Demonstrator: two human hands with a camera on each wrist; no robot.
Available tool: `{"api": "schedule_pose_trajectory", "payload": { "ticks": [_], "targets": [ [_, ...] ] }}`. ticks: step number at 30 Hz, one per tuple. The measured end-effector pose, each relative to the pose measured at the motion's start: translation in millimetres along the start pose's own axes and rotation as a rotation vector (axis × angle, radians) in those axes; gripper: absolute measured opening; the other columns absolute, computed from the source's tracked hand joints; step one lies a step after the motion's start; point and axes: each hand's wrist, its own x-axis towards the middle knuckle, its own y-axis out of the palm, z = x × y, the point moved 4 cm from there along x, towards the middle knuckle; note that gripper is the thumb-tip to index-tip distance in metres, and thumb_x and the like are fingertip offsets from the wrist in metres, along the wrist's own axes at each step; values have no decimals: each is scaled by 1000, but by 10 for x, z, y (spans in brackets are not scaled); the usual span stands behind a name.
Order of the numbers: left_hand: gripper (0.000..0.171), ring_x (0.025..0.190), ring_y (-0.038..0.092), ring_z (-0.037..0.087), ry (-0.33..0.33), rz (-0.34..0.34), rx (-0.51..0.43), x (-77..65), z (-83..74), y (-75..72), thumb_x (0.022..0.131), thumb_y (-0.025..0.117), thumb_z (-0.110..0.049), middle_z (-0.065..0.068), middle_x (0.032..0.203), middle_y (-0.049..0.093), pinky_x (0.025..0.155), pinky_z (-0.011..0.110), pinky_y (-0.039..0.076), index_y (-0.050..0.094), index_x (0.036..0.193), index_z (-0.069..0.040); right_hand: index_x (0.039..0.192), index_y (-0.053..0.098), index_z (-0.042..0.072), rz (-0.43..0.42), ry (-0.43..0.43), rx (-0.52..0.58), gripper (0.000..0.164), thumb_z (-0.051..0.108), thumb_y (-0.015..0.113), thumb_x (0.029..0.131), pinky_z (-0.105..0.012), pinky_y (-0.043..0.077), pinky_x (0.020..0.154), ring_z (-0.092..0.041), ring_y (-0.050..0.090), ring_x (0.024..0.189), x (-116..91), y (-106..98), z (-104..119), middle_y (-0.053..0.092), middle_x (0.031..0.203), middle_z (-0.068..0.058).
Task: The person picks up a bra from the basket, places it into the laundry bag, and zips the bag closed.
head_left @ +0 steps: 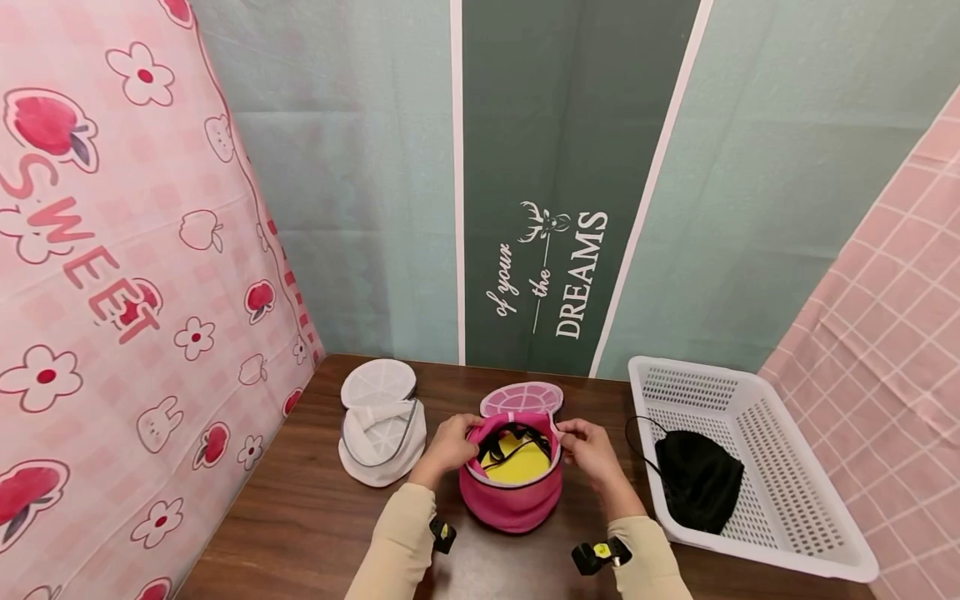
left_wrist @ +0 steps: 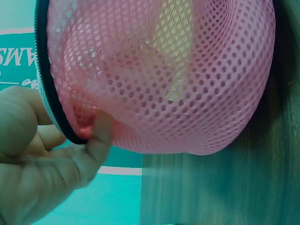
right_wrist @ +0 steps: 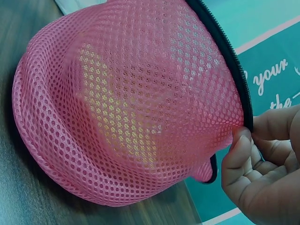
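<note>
Pink bag (head_left: 512, 507) stands upright at lower centre of the frame, mouth up, lid (head_left: 522, 398) folded back behind it. Left hand (head_left: 452, 446) pinches the rim on the left side of the mouth; right hand (head_left: 591, 452) pinches the rim opposite, thumb and finger at the zip (right_wrist: 227, 47). Inside: a yellow item (head_left: 525, 465) with black straps (head_left: 491, 446).

Step in hand, as judged: holding the mouth wide. Best done with even, light outward tension, both pinches level, so the soft mesh neither folds inward nor tips. Straps lie close to the rim; keeping them low and off the zip teeth should avoid snagging. Pulling harder on one side would probably skew the opening.
</note>
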Motion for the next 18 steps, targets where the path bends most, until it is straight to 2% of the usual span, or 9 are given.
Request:
{"api": "schedule_pose_trajectory", "payload": {
  "ticks": [5,10,13,18],
  "targets": [
    [40,83,52,22,-68,-10,-66,-18,25,-24,65,64,6,12,98,64,74,32,43,66,106,3,98,60,-13,-22,10,6,16,-5,54,86,-29,45,52,-16,47,56,2,-32,6,55,73,-10],
    [37,84,52,21,-130,34,-82,-27,30,-31,63,63,6,11,95,65,74,31,44,68,100,3,98,60,-13,-18,6,11,16,-4,55,86,-29,45,52,-17,46,56,7,-43,-3,55,72,-9],
    [39,84,51,22,-123,40,-122,-23,12,-30,65,63,7,11,97,64,74,32,44,67,103,3,98,60,-13,-21,6,13,16,-3,56,86,-30,44,52,-17,46,56,7,-50,-19,55,72,-9],
    [45,99,52,26,-50,-18,-125,-33,-8,-27,68,64,6,15,110,58,84,37,42,63,113,4,99,60,-13,-23,20,13,17,-2,57,87,-32,46,54,-17,47,58,2,-41,-56,55,73,-8]
  ]
}}
